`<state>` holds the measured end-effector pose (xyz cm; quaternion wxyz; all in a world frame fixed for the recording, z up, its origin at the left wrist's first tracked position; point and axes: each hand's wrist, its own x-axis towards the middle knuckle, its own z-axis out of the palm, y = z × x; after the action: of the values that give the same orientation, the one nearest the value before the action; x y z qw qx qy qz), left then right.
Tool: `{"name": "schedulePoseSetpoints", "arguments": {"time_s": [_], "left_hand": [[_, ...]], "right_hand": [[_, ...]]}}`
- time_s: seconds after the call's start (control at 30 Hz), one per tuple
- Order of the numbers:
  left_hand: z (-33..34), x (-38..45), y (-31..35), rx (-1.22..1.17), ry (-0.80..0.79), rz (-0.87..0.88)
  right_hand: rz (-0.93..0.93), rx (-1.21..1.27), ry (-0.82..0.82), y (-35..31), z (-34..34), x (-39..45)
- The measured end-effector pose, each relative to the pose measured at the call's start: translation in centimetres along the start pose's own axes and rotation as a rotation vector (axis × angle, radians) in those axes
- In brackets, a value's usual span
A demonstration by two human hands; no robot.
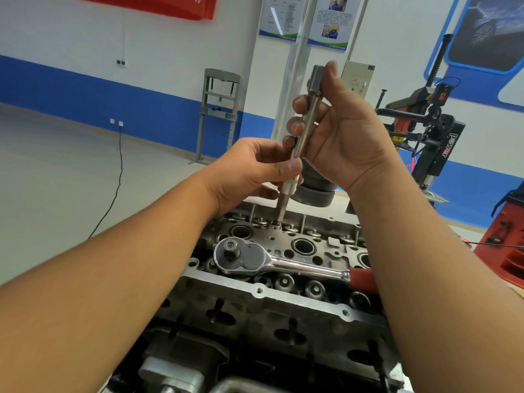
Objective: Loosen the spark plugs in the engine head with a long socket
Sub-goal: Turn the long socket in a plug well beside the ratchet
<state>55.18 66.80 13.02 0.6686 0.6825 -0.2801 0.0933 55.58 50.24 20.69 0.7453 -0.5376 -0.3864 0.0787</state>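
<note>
Here the right hand (pixel 344 137) curls its fingers round the upper shaft of a long, smooth steel socket extension (pixel 304 129), held nearly upright above the engine head (pixel 283 304), while the left hand (pixel 249 171) pinches the thicker cylindrical collar near its lower end between thumb and fingers. The slim tip hangs over the far edge of the grey cast head, with its round spark plug wells (pixel 302 246). A polished chrome ratchet (pixel 272 259) with a red grip lies flat across the head's top, near its middle.
</note>
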Motion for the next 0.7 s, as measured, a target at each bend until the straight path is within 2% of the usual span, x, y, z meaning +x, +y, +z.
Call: {"name": "schedulePoseSetpoints", "arguments": {"time_s": [0.2,0.43,0.5,0.7], "left_hand": [[-0.03,-0.37,0.56,-0.146,-0.149,-0.066],[-0.06,-0.05,0.04,0.044,0.001,-0.001],[-0.12,-0.03,0.06,0.032,0.024,-0.011],[-0.16,-0.39,0.55,-0.168,-0.158,-0.078]], "right_hand": [[0.001,0.011,-0.007,-0.08,0.07,0.06],[0.014,-0.002,0.005,-0.09,0.14,-0.08],[0.007,-0.01,0.02,0.0,0.2,-0.03],[0.01,0.005,0.009,-0.04,0.23,0.03]]}}
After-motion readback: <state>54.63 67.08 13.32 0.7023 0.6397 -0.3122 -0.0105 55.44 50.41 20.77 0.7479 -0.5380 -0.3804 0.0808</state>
